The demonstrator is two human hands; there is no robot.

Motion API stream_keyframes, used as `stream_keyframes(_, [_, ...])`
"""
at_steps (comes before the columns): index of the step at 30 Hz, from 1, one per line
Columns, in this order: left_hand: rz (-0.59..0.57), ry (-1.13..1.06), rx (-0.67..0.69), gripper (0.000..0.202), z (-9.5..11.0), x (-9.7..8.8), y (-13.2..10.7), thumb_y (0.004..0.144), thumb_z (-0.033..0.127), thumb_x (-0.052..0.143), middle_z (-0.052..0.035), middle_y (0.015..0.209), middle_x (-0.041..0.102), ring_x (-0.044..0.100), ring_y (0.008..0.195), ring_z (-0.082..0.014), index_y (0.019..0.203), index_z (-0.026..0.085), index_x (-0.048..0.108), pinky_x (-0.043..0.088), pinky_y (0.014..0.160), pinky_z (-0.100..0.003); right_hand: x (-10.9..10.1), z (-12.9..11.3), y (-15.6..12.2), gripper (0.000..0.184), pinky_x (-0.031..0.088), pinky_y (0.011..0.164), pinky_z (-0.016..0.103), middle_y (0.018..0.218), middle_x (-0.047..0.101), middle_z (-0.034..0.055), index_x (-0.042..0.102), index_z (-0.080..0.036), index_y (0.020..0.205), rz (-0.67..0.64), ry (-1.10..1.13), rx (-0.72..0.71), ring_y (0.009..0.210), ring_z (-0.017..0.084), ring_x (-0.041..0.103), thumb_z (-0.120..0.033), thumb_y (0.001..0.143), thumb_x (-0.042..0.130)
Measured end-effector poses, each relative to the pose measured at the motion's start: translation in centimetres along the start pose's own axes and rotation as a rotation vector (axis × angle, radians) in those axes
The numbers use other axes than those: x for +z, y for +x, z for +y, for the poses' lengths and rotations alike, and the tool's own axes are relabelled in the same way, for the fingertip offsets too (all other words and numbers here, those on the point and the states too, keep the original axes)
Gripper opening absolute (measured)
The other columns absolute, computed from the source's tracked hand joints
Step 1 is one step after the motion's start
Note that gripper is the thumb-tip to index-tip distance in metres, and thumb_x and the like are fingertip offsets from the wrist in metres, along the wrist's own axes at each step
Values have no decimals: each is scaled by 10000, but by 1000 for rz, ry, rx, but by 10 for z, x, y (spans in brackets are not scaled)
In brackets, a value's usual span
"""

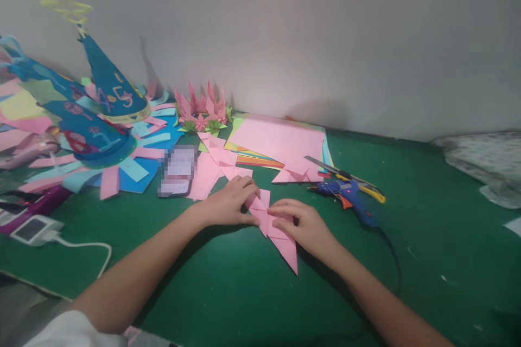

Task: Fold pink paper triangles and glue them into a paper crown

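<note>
A white sleeve (73, 332) shows behind the left hand (233, 201), which pinches the folded pink paper (286, 250) between both hands; the right hand (307, 225) pinches its right side. Right of that hand lies a glue gun (357, 207).

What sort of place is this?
It looks like a papercraft workspace, though whether at home or in a classroom I can't tell. The green table holds a blue glue gun, a stack of coloured paper and a blue cone hat.
</note>
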State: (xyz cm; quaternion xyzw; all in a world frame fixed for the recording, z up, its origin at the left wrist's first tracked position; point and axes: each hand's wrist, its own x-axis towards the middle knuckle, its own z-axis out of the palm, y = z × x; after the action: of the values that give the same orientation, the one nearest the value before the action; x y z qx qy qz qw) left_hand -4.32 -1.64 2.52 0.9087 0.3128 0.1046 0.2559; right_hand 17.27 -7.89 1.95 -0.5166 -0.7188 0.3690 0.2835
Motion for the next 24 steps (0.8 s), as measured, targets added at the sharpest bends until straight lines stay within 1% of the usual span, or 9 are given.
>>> stream_keyframes(5, [-1,21,2,468,0,1,0,741,524,644,-73,1065,444,398,983,-236,1055,210,496,397,847,-376,1,-1,0,196,461,821,304,988,672,36,694,-233,883,-5,18,3,922,185,612,-163,731,592])
stream_keyframes(9, [-1,15,5,451,-1,1,0,758,514,629,-70,1044,438,405,964,-230,1062,209,492,400,840,-376,-2,-4,-1,105,445,770,301,891,662,3,597,-214,804,7,34,56,844,172,604,-173,708,604])
stream_keyframes(12, [-2,5,4,471,-1,2,0,745,527,637,-71,1045,436,405,966,-233,1062,209,493,402,840,-382,-2,-4,-2,129,435,743,297,887,640,-5,540,-213,808,10,64,83,825,168,589,-177,699,600])
stream_keyframes(15, [3,7,-1,472,1,2,-1,735,521,649,-74,1055,429,398,989,-243,1055,209,495,398,852,-390,1,-4,-3,157,426,744,298,876,624,-7,526,-217,828,5,83,74,820,167,574,-172,693,593])
stream_keyframes(19, [7,21,-15,435,5,2,-1,743,475,661,-78,1056,426,395,992,-248,1037,198,499,391,863,-398,4,-3,-3,158,413,748,294,879,612,-15,493,-219,798,-7,85,74,824,164,563,-165,688,594])
stream_keyframes(24, [24,20,-7,449,4,4,-1,739,495,660,-77,1054,421,394,999,-249,1040,204,499,385,873,-399,5,-3,-4,151,405,748,292,880,610,-16,486,-218,786,-15,77,81,825,164,559,-165,690,590])
